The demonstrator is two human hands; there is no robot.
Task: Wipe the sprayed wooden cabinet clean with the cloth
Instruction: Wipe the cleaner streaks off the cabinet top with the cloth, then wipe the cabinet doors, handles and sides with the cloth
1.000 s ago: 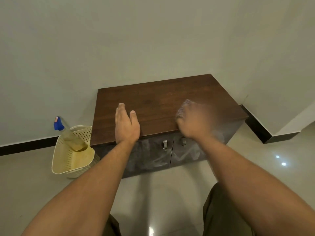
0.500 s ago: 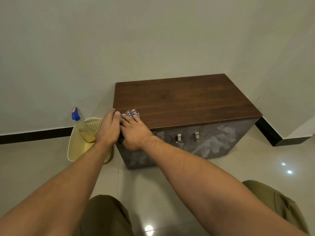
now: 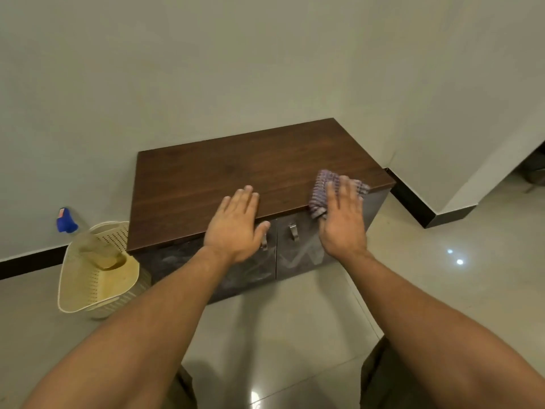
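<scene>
One cabinet (image 3: 221,172) bears one cloth (image 3: 320,188), pressed by the right hand (image 3: 342,224), fingers straight. The left hand (image 3: 236,228) lies flat, empty.

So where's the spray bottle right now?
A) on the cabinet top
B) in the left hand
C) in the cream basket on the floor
C: the blue-capped spray bottle leans inside the cream basket on the floor, left of the cabinet.

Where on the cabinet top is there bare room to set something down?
Bare wood runs along the wall across the whole back of the cabinet top, and over the left end beside the left hand. The front right corner is crowded: right hand pressing the cloth.
</scene>
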